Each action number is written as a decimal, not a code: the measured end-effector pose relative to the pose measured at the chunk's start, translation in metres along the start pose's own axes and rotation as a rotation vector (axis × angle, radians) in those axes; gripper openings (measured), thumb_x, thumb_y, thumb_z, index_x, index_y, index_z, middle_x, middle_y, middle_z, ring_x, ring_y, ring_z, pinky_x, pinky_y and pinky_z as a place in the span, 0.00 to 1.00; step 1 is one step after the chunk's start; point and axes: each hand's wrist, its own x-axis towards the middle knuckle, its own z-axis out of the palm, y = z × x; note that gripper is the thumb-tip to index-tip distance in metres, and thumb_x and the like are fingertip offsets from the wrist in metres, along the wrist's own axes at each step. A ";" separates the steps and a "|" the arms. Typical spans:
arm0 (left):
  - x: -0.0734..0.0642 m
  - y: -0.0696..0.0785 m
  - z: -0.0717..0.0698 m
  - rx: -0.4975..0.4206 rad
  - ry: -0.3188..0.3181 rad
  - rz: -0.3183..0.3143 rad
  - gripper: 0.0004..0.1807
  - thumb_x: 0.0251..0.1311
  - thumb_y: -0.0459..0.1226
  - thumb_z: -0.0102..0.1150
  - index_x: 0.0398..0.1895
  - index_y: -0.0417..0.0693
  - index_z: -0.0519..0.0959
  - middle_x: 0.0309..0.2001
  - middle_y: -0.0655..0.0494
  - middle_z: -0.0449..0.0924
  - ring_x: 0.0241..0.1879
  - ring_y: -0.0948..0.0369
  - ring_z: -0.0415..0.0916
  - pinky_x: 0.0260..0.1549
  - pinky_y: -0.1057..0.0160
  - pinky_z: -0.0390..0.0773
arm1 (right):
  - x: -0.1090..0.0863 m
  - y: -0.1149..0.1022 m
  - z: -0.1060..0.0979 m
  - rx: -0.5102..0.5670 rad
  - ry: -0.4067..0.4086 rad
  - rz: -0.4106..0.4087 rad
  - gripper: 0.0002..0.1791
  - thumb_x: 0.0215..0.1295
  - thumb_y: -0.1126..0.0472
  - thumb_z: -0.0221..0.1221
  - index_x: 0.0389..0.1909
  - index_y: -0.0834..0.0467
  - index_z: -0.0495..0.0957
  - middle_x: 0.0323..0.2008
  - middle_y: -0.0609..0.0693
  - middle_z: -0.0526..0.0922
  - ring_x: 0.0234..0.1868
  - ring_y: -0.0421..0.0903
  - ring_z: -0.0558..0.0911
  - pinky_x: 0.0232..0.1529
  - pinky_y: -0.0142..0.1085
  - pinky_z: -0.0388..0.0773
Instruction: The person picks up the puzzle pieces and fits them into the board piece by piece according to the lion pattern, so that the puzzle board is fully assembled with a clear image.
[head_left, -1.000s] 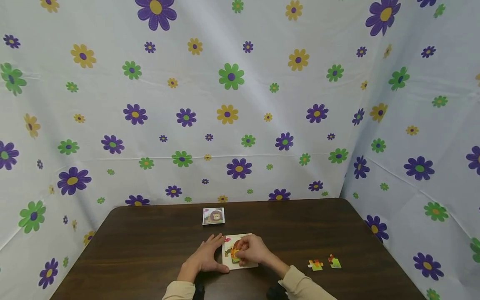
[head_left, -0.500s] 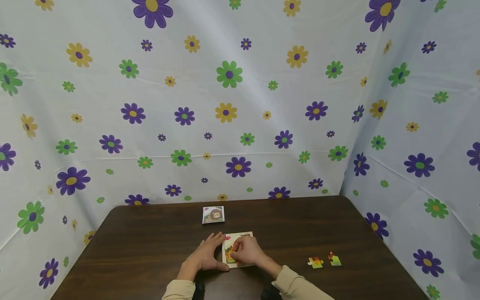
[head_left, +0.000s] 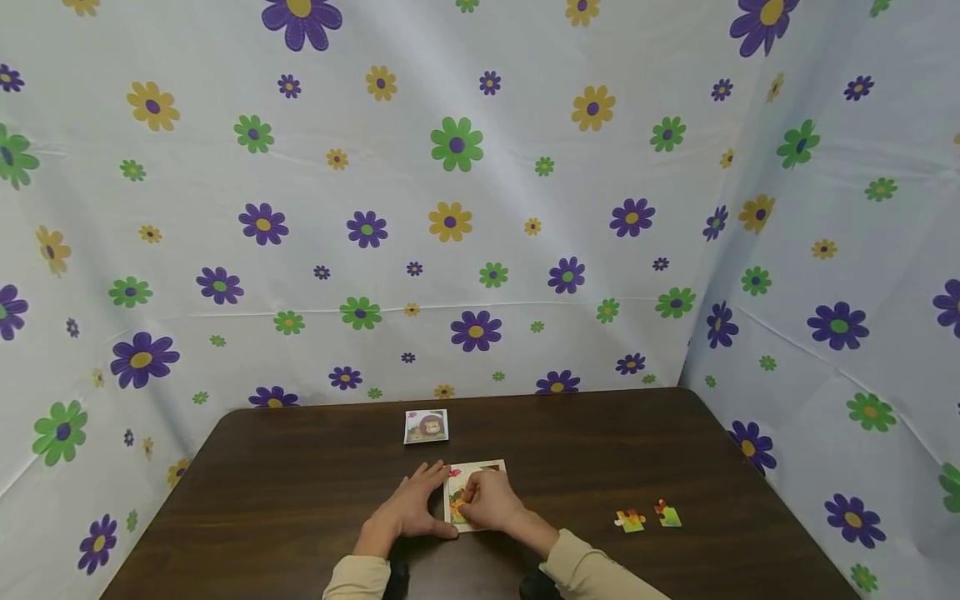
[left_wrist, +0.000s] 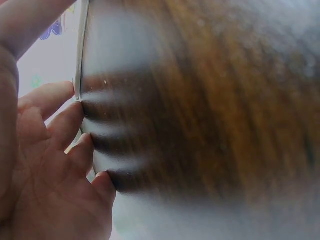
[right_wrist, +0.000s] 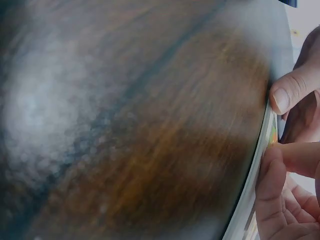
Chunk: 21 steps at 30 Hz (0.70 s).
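A small jigsaw puzzle board (head_left: 474, 463) with a pale rim lies on the dark table in front of me. My left hand (head_left: 408, 507) rests along its left side, fingers spread and thumb at the near left corner. In the left wrist view, the fingertips touch the board's edge (left_wrist: 81, 50). My right hand (head_left: 495, 502) is over the board, thumb and index finger pinching an orange and green puzzle piece (head_left: 457, 506) down at the lower left. Most of that piece is hidden by fingers in the right wrist view. The right hand also covers the board's right part.
Two loose puzzle pieces, an orange-green one (head_left: 631, 521) and a red-green one (head_left: 667, 513), lie to the right on the brown table (head_left: 315, 475). Behind the board lies a square lion picture card (head_left: 426, 427). A flowered cloth (head_left: 525, 350) hangs behind the table.
My right hand has shifted slightly left, bringing the piece from above the board down to its lower left part. The left hand keeps its place. The head view has tilted slightly.
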 end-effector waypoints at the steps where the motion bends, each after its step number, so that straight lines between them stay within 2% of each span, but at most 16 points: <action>1: 0.000 0.000 0.000 -0.001 0.000 0.001 0.53 0.39 0.51 0.77 0.68 0.35 0.64 0.69 0.35 0.59 0.68 0.33 0.50 0.59 0.28 0.50 | 0.000 -0.001 0.000 -0.020 0.003 -0.017 0.09 0.43 0.68 0.67 0.16 0.58 0.76 0.10 0.37 0.70 0.13 0.26 0.64 0.15 0.20 0.62; 4: 0.000 -0.001 0.000 -0.003 -0.001 0.002 0.54 0.39 0.51 0.76 0.68 0.35 0.64 0.69 0.35 0.59 0.69 0.34 0.49 0.59 0.28 0.49 | 0.000 -0.002 -0.002 -0.083 0.001 -0.087 0.08 0.42 0.67 0.67 0.16 0.58 0.75 0.12 0.36 0.70 0.15 0.26 0.64 0.17 0.19 0.61; 8: -0.001 -0.002 0.000 -0.004 -0.001 0.000 0.54 0.40 0.51 0.76 0.69 0.35 0.63 0.69 0.35 0.59 0.69 0.34 0.49 0.60 0.28 0.49 | 0.001 -0.001 -0.006 -0.148 -0.019 -0.185 0.07 0.44 0.65 0.69 0.19 0.59 0.79 0.15 0.40 0.74 0.19 0.28 0.66 0.21 0.19 0.64; 10: -0.001 -0.002 0.000 -0.004 -0.001 0.000 0.54 0.40 0.52 0.76 0.69 0.35 0.63 0.69 0.35 0.58 0.69 0.34 0.49 0.60 0.28 0.49 | 0.001 0.001 -0.009 -0.192 -0.046 -0.217 0.06 0.45 0.63 0.70 0.23 0.59 0.82 0.19 0.42 0.77 0.22 0.29 0.69 0.24 0.20 0.66; 14: 0.000 -0.003 -0.001 0.000 -0.002 -0.003 0.54 0.40 0.52 0.76 0.69 0.35 0.63 0.69 0.35 0.58 0.69 0.34 0.49 0.59 0.28 0.49 | 0.000 0.005 -0.011 -0.257 -0.119 -0.273 0.12 0.48 0.59 0.71 0.34 0.59 0.87 0.28 0.44 0.81 0.31 0.33 0.74 0.32 0.22 0.69; 16: 0.000 -0.003 0.000 0.002 -0.006 -0.006 0.54 0.40 0.52 0.76 0.69 0.35 0.63 0.69 0.35 0.58 0.69 0.34 0.49 0.60 0.28 0.49 | -0.002 0.007 -0.010 -0.265 -0.136 -0.297 0.13 0.48 0.58 0.72 0.36 0.57 0.87 0.31 0.44 0.81 0.34 0.33 0.75 0.35 0.21 0.70; 21: 0.000 -0.003 0.001 0.001 -0.007 -0.012 0.54 0.39 0.52 0.76 0.69 0.35 0.63 0.69 0.36 0.59 0.69 0.34 0.49 0.59 0.28 0.49 | -0.004 0.010 -0.008 -0.260 -0.121 -0.356 0.11 0.49 0.60 0.71 0.36 0.55 0.87 0.32 0.44 0.80 0.34 0.33 0.74 0.34 0.19 0.69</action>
